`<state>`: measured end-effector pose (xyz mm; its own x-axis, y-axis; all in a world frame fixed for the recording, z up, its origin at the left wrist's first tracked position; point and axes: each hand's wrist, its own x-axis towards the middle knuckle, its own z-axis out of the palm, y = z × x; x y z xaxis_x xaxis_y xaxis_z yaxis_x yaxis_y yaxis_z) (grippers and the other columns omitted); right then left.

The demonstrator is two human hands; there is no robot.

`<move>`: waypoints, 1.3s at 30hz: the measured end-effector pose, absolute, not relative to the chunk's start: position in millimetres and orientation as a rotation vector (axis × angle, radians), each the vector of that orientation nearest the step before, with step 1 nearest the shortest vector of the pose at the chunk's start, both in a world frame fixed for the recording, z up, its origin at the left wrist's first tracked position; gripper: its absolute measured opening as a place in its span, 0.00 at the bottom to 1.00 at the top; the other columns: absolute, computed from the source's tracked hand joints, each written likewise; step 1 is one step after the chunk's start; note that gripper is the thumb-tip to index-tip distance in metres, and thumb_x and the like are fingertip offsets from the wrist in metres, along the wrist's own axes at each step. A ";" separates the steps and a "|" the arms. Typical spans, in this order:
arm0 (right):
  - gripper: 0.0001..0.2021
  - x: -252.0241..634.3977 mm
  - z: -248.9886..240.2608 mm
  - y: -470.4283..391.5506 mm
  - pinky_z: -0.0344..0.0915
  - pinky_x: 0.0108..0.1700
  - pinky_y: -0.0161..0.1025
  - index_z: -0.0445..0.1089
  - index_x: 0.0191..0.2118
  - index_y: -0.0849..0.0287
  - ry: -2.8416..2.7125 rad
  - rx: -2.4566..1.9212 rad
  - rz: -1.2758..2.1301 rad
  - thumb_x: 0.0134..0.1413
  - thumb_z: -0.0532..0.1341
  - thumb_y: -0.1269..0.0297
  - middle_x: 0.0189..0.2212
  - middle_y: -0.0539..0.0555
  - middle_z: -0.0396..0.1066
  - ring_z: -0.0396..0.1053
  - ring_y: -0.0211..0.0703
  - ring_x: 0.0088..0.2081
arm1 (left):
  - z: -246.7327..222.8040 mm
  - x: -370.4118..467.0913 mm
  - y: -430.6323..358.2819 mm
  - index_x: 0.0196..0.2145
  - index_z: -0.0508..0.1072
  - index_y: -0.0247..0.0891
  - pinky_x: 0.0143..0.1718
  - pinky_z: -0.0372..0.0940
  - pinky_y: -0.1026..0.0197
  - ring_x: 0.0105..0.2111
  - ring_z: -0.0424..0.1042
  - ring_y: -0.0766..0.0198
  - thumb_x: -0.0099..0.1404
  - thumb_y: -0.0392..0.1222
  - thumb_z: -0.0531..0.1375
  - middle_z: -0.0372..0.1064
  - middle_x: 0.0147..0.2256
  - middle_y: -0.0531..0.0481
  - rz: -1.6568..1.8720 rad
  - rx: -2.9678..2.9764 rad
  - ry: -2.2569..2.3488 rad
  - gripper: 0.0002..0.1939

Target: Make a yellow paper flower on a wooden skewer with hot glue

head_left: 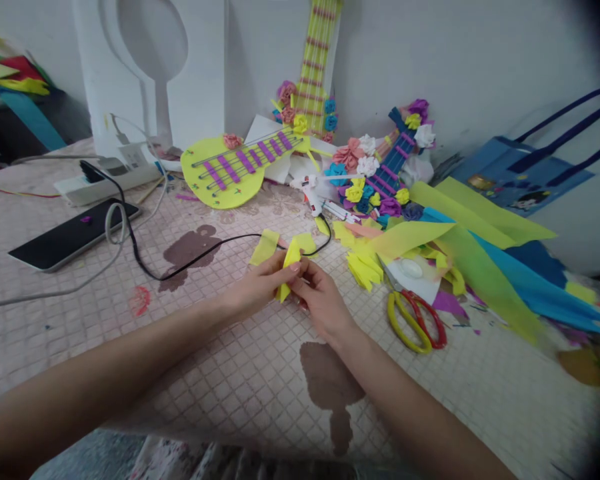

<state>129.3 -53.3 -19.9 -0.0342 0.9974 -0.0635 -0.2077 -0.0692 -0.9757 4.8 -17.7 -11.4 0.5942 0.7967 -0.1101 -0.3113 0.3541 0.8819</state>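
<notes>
Over the middle of the table, my left hand [264, 283] pinches a small folded strip of yellow crepe paper [291, 261] between thumb and fingers. My right hand [320, 297] is closed on the lower right side of the same strip, its fingertips partly hidden. Just behind my fingers lie a loose yellow paper piece [266, 247] and a black cord. To the right is a small pile of cut yellow paper pieces [365, 269]. Scissors [416, 320] with red and yellow handles rest beyond it, their blades partly under paper.
A white glue gun [313, 193] stands behind the hands. Paper guitars [225, 173] with paper flowers lean at the back. Crepe sheets [510, 267] and a blue bag [525, 170] are right. A black phone-like slab [75, 233], cables and a power strip [105, 175] are left.
</notes>
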 end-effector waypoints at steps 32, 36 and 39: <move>0.28 149.1 -49.9 -57.3 0.57 0.58 0.49 0.58 0.54 0.50 -1.170 -1.117 1.056 0.59 0.39 0.40 0.56 0.56 0.61 0.59 0.44 0.58 | -18.3 -6.7 -21.7 0.36 0.75 0.40 0.39 0.60 0.59 0.37 0.67 0.59 0.64 0.37 0.53 0.67 0.35 0.46 0.571 2.391 0.812 0.10; 0.28 145.5 -52.6 -59.7 0.55 0.59 0.48 0.57 0.55 0.50 -1.234 -1.149 1.034 0.60 0.38 0.41 0.57 0.55 0.60 0.58 0.43 0.59 | -22.0 -5.6 -24.2 0.38 0.74 0.39 0.40 0.60 0.58 0.38 0.66 0.58 0.64 0.36 0.53 0.67 0.36 0.45 0.515 2.435 0.865 0.11; 0.26 146.5 -51.0 -60.3 0.57 0.58 0.46 0.58 0.55 0.49 -1.254 -1.166 1.017 0.61 0.38 0.42 0.56 0.54 0.61 0.59 0.42 0.58 | -23.2 -5.5 -25.0 0.37 0.74 0.38 0.40 0.61 0.57 0.39 0.66 0.57 0.64 0.34 0.52 0.67 0.37 0.44 0.553 2.435 0.856 0.10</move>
